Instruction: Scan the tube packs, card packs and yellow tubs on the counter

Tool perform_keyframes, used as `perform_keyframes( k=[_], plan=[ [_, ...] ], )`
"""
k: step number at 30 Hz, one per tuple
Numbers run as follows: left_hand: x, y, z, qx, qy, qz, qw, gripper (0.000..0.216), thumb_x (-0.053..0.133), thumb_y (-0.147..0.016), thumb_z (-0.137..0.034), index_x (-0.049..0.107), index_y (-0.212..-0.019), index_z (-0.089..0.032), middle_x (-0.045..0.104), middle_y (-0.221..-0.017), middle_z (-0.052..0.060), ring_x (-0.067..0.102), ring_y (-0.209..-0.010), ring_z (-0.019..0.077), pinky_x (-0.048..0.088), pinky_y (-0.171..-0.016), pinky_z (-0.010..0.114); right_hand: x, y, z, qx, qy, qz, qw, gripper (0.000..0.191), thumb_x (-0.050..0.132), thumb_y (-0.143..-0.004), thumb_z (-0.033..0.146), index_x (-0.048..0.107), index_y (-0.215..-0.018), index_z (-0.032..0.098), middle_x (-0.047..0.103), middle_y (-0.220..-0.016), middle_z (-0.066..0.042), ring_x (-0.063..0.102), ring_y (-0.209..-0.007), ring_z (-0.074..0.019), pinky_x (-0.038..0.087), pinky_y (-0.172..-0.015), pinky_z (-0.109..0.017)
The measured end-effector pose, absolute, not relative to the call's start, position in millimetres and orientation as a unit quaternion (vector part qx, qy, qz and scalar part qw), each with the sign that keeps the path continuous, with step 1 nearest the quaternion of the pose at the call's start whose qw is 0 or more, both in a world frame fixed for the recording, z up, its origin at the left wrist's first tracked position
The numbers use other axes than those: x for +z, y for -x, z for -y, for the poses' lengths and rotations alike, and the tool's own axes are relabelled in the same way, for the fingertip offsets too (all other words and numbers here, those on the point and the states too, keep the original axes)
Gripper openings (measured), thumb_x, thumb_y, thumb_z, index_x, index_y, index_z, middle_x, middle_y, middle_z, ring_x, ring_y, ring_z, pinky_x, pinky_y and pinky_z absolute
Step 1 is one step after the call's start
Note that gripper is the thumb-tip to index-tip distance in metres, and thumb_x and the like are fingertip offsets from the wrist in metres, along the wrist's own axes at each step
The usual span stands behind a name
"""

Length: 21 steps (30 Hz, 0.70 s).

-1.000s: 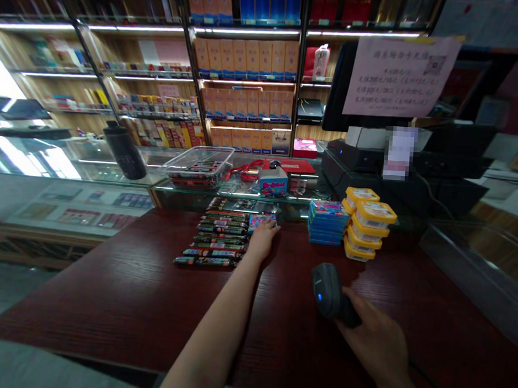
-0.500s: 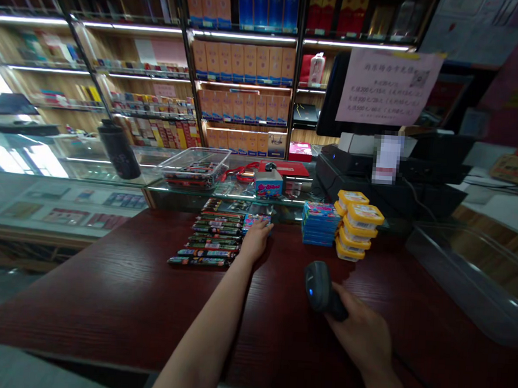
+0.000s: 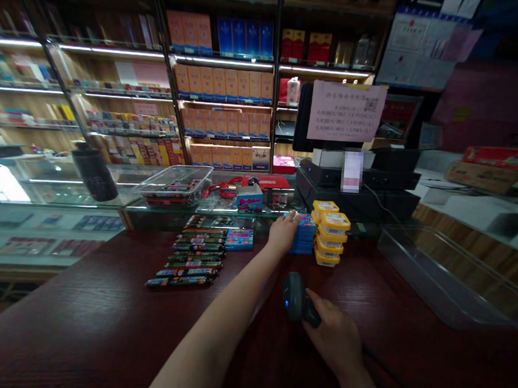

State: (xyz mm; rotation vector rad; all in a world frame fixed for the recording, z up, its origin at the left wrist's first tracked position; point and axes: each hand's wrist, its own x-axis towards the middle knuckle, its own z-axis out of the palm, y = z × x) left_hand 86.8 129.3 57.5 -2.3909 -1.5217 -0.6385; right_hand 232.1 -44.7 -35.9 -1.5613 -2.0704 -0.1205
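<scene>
One scanner (image 3: 295,288) is gripped in the closed right hand (image 3: 333,339) above the counter (image 3: 79,323); one stack of blue packs (image 3: 305,241), beside two stacks of yellow tubs (image 3: 332,233), is touched by the open left hand (image 3: 283,233), moved there from the lone pack (image 3: 239,238).

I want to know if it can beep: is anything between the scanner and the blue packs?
Nothing visible, only bare table. The right hand holds the scanner just in front of the blue packs. The left hand covers the pile's left side, and yellow tubs stand on its other side.
</scene>
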Motion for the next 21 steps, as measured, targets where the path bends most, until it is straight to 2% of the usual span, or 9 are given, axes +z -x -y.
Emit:
perform_keyframes(
  k=[5,9,13,16,21],
  plan=[
    [58.8,-83.8,-140.4,-0.169,0.829,0.527,0.082,0.024,0.053,-0.085,-0.015,0.064,-0.106,-0.017,0.065,-0.111,0.013,0.062,-0.099,0.0222,0.046,-0.089,0.034,-33.7,-231.4,45.0,-0.045,0.581,0.765,0.274,0.044,0.055,-0.078,0.024,0.058,-0.122,0.023,0.071,-0.099,-0.004,0.067,-0.083,-0.0190,0.050,-0.072,-0.029],
    [60.5,-65.4,-130.7,-0.179,0.836,0.511,0.091,0.027,0.050,-0.087,-0.016,0.064,-0.109,-0.018,0.065,-0.111,0.011,0.060,-0.101,0.0205,0.043,-0.091,0.032,-31.5,-230.9,44.9,-0.036,0.583,0.762,0.278,0.042,0.056,-0.079,0.026,0.059,-0.121,0.024,0.071,-0.100,-0.005,0.067,-0.084,-0.0186,0.050,-0.075,-0.029],
    [62.9,-57.5,-119.0,-0.173,0.839,0.492,0.152,0.023,0.047,-0.087,-0.019,0.064,-0.103,-0.017,0.064,-0.104,0.012,0.052,-0.109,0.0250,0.041,-0.092,0.037,-29.1,-229.9,44.6,-0.022,0.598,0.757,0.264,0.041,0.056,-0.079,0.025,0.060,-0.120,0.024,0.071,-0.100,-0.005,0.067,-0.084,-0.0188,0.050,-0.073,-0.029],
    [63.3,-68.4,-115.8,-0.171,0.841,0.479,0.183,0.023,0.044,-0.089,-0.019,0.064,-0.101,-0.017,0.060,-0.106,0.014,0.048,-0.109,0.0265,0.041,-0.090,0.039,-28.7,-229.7,44.2,-0.010,0.602,0.757,0.256,0.040,0.054,-0.080,0.026,0.059,-0.120,0.024,0.071,-0.100,-0.005,0.067,-0.085,-0.0194,0.050,-0.075,-0.030],
    [69.1,-84.2,-116.9,-0.139,0.853,0.481,0.146,0.023,0.043,-0.089,-0.014,0.065,-0.094,-0.015,0.057,-0.106,0.014,0.048,-0.106,0.0234,0.043,-0.083,0.032,-30.1,-230.6,44.5,-0.012,0.597,0.760,0.258,0.042,0.055,-0.079,0.024,0.058,-0.121,0.023,0.071,-0.100,-0.006,0.067,-0.086,-0.0192,0.049,-0.076,-0.029]
  ],
)
